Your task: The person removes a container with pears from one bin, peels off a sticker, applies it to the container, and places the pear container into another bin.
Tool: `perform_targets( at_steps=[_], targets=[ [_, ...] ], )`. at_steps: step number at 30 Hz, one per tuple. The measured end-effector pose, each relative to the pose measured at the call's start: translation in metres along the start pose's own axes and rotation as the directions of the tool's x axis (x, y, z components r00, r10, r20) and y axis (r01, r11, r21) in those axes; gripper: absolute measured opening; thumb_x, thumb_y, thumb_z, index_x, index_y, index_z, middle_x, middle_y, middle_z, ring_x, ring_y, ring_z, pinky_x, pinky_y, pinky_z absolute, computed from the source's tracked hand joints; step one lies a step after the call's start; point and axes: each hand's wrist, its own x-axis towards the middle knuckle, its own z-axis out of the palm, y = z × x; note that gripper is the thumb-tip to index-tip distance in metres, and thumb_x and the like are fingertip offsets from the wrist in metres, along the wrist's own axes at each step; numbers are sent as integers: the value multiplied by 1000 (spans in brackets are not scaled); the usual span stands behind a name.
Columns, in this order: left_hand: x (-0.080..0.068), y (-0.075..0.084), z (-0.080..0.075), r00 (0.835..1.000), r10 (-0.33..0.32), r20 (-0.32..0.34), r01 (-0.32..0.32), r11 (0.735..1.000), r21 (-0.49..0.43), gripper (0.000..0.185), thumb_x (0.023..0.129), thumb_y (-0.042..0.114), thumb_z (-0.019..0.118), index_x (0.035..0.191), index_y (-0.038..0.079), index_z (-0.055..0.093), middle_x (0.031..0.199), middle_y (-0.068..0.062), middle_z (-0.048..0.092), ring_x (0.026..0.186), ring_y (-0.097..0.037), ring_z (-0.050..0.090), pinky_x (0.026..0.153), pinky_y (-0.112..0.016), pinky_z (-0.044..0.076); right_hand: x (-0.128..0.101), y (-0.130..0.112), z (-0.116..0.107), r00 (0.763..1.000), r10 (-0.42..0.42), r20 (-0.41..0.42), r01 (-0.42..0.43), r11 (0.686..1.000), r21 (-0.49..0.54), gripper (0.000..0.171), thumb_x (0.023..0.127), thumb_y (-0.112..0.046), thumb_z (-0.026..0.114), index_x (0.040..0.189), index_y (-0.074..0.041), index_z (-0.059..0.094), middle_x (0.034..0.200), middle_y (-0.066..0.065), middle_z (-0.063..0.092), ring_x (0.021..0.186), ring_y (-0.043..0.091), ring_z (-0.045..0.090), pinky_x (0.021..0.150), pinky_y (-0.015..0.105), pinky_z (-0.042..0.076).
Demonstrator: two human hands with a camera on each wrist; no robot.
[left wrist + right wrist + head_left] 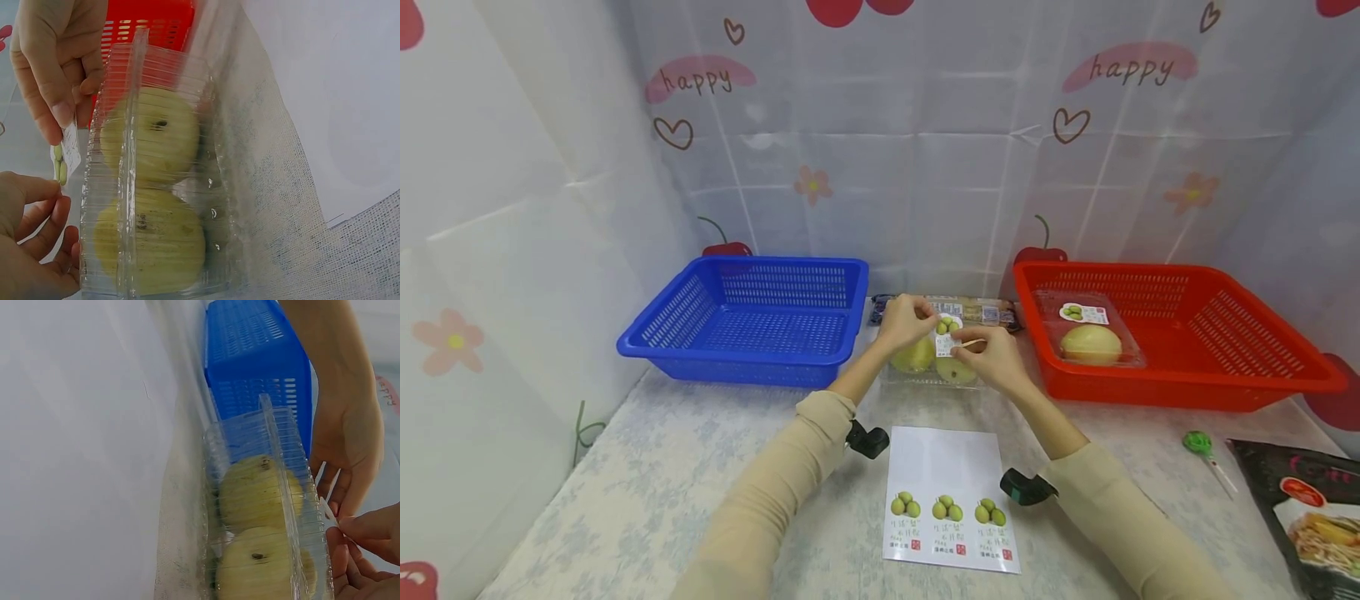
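Observation:
A clear plastic clamshell box (925, 367) with two yellow-green fruits lies on the table between the baskets. Over its lid both hands hold a small white fruit sticker (947, 334). My left hand (925, 318) pinches the sticker's upper left edge and my right hand (970, 348) pinches its lower right edge. The left wrist view shows the box (150, 187) close up, the sticker (66, 153) beside its wall, the right hand (59, 94) above and the left hand (37, 237) below. In the right wrist view the box (262, 512) stands before the left hand (347, 450).
A blue basket (752, 321) stands left, empty. The red basket (1187, 367) on the right holds another labelled clamshell (1090, 337). A sticker sheet (950, 500) lies near the front edge. Green scissors (1201, 446) and a dark food packet (1315, 508) lie at the right. Wrapped packets (970, 310) sit behind the box.

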Motion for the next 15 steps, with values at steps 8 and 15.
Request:
perform_targets(
  at_steps=[8,15],
  targets=[
    [1,-7,5,1000,29,1,-29,998,49,14,88,12,65,79,2,71,77,-10,69,68,-19,62,55,-19,44,4,-1,3,1000,-18,-2,18,992,-129,24,81,-2,68,104,8,68,94,23,69,78,32,69,60,37,56],
    [3,-10,9,1000,4,8,-5,995,105,13,86,14,66,80,5,72,77,-7,69,67,-15,61,56,-18,44,7,0,6,998,-60,3,59,985,-164,23,79,2,67,101,10,67,97,25,68,79,35,68,64,41,57]
  ],
)
